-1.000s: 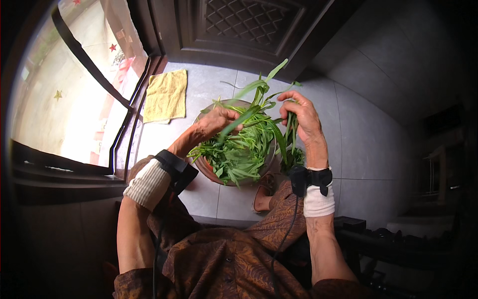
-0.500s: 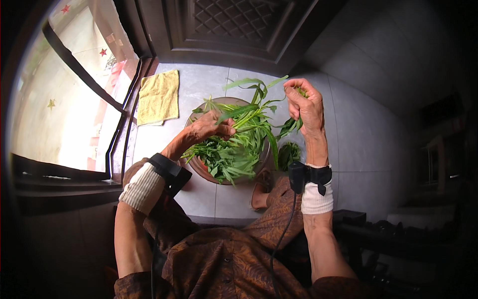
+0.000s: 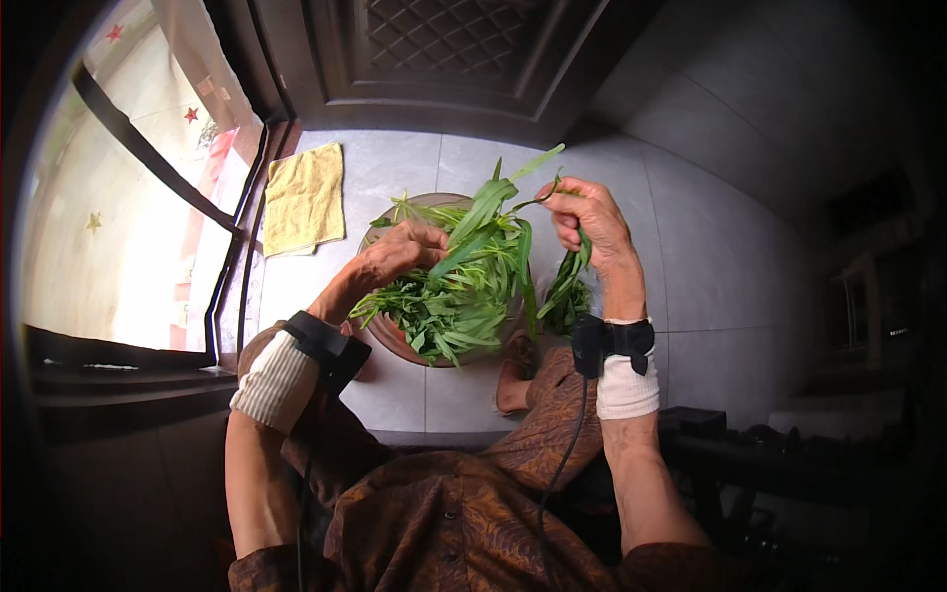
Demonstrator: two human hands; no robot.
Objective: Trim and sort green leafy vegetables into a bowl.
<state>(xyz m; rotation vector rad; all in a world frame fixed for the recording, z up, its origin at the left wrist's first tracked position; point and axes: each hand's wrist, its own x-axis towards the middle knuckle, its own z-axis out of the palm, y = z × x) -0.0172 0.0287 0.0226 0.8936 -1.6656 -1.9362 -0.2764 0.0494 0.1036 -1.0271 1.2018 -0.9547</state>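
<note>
Long leafy green stems [image 3: 464, 306] heap over a round reddish-brown basin [image 3: 390, 337] on the floor between my legs. My left hand [image 3: 400, 247] is over the basin's left side, fingers curled around some green stems at the top of the heap. My right hand [image 3: 596, 221] is raised at the right, above and beside the basin, closed on a bunch of stems whose leaves hang below it, with a thin stem between thumb and forefinger. A smaller pile of greens [image 3: 564, 308] lies right of the basin, partly behind those hanging leaves.
A folded yellow cloth [image 3: 301, 197] lies on grey floor tiles [image 3: 715, 281] left of the basin. A dark panelled door [image 3: 444, 54] stands at the top. A bright doorway with a dark sill [image 3: 128, 360] is at the left. Dark unclear items [image 3: 700, 424] sit at lower right.
The view has shifted slightly, so the scene sits farther left. Both hands have moved a little, and the upper leaves between them have changed position. Both hands stay closed on greens.
</note>
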